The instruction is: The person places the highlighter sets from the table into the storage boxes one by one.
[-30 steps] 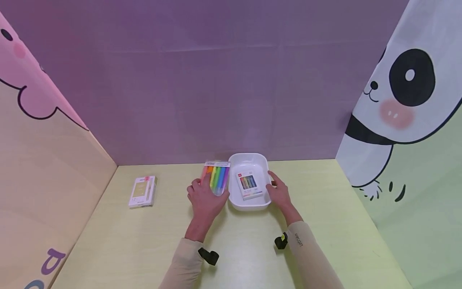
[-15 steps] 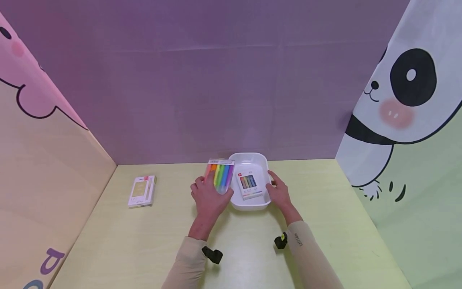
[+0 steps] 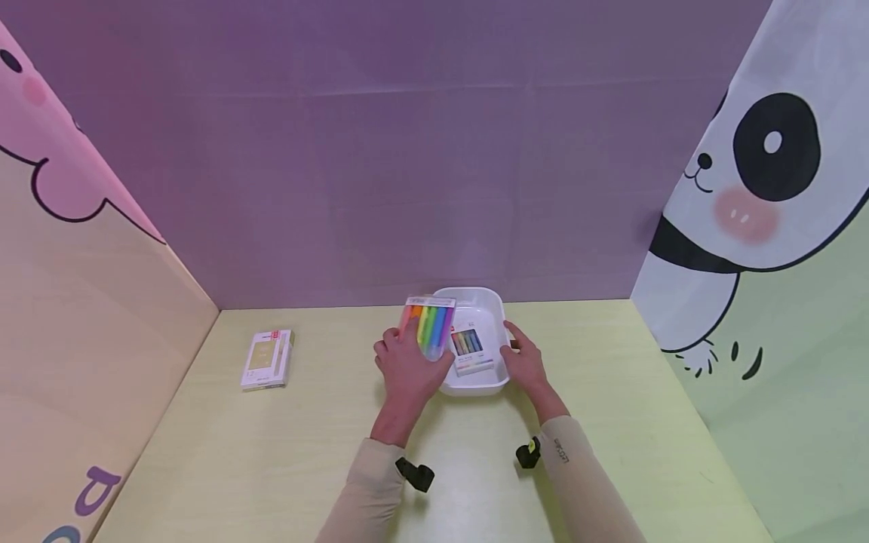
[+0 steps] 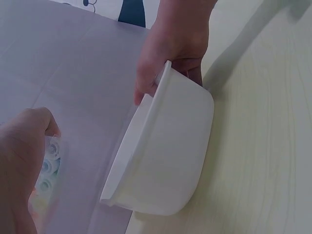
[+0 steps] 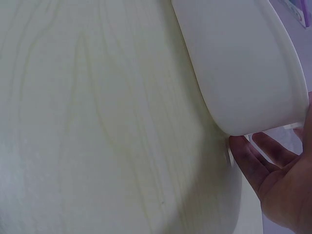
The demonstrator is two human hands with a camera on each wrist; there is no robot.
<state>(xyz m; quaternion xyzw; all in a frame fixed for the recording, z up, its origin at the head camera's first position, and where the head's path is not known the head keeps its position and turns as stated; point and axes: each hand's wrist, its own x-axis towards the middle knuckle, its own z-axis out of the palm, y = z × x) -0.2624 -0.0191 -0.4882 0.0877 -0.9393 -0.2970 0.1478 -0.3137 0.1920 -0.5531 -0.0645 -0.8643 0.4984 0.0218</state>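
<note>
My left hand [image 3: 413, 369] holds a clear pack of rainbow-coloured marker pens [image 3: 434, 326], raised over the left rim of a white plastic tub [image 3: 478, 308]. In the left wrist view the ends of the pens [image 4: 48, 168] show beside the thumb, level with the tub's open top. The tub's right rim is gripped by my right hand [image 3: 526, 363], with fingers against the outer wall [image 5: 239, 68] in the right wrist view. Inside the tub lies a small white box with a picture of coloured sticks [image 3: 474, 365]; the marker pack overlaps its left edge in the head view.
Two flat white boxes with a tan panel [image 3: 265, 360], stacked, lie on the left of the pale wooden table [image 3: 224, 460]. A purple cloth wall [image 3: 421, 188] rises right behind the tub. Printed side panels, one with a panda [image 3: 760, 226], flank the table.
My left hand has carried the marker pack to the right and slightly up, from beside the tub to over its left rim. The right hand and the tub stay nearly where they were.
</note>
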